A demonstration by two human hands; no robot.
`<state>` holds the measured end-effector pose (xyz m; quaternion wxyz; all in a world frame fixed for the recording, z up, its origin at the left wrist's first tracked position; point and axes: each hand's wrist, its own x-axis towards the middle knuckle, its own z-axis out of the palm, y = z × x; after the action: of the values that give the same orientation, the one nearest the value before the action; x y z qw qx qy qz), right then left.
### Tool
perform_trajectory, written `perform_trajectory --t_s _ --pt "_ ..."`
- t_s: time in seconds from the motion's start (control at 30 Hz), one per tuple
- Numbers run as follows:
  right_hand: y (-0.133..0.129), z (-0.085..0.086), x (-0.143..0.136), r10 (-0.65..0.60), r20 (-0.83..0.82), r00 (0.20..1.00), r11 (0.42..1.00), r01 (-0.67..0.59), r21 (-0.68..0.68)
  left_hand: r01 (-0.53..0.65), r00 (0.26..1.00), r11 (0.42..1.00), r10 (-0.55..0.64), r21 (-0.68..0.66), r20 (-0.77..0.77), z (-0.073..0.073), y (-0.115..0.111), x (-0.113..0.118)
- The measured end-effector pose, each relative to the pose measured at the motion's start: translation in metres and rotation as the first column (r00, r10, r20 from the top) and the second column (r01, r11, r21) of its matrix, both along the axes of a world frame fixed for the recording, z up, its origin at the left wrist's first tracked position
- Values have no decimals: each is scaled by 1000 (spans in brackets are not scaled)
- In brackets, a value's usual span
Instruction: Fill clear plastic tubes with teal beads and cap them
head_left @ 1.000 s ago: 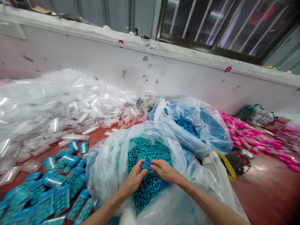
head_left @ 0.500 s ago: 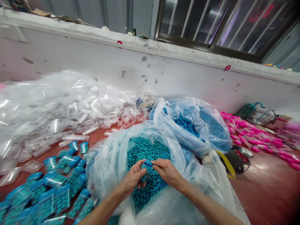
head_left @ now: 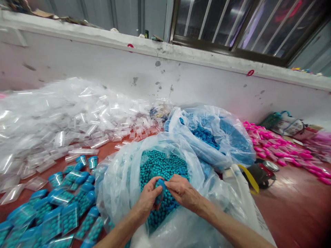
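My left hand is wrapped round a small clear container of teal beads, mostly hidden by my fingers. A blue cap sits on its top. The curled fingers of my right hand pinch at the cap's right edge. Both hands are over a large open plastic bag full of loose teal beads. Several blue caps lie on the beads, partly behind my right hand.
Capped bead packs lie on the red floor at left. Behind them is a heap of clear empty packs. A second bag holds blue caps. Pink packs and a dark object with a yellow strap lie at right.
The cap was tilted edge-on between my hands; now it sits over the container's top. My right hand's fingers have curled in closer to it.
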<state>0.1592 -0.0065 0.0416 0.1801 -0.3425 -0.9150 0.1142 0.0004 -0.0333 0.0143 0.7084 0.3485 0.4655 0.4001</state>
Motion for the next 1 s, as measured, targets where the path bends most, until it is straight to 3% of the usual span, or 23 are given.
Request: perform_trajectory --t_s 0.1,0.2,0.3,0.43,0.6,0.67,0.77,0.83,0.87,0.93,1.0 --pt "1 -2 1 -5 -115 993 993 -8 -114 8 999 1000 -7 29 -52 -2 -2 1" --pt "0 -5 2 -143 -326 934 938 22 -347 44 997 996 -39 78 -63 -4 -2 -1" --pt "-1 -7 1 -248 -405 880 891 44 -451 41 999 992 -38 121 -28 -3 0 -2" --pt "-2 -5 -1 -252 -384 888 874 39 -484 32 999 995 -32 98 -11 -4 -1 0" --pt "-3 -6 0 -115 -290 950 947 16 -321 -31 996 994 39 109 -76 -6 -5 3" --pt "0 -7 -1 -170 -381 909 894 -20 -447 -16 996 987 30 159 -85 -4 -5 -1" --pt "7 -7 -6 -450 -512 732 666 -107 -739 51 992 978 -27 201 -121 -2 -3 -6" --pt "11 -6 -12 -609 -498 618 534 -145 -833 74 988 973 -43 217 -148 -2 -2 -9" --pt "12 -6 -15 -654 -483 582 507 -137 -851 73 986 972 -38 224 -160 -1 -3 -9" --pt "10 -4 -19 -664 -476 577 530 -85 -844 47 983 972 -5 229 -181 -1 -4 -9" --pt "4 0 -22 -560 -465 685 610 -39 -791 20 979 976 25 218 -202 0 -5 -7"
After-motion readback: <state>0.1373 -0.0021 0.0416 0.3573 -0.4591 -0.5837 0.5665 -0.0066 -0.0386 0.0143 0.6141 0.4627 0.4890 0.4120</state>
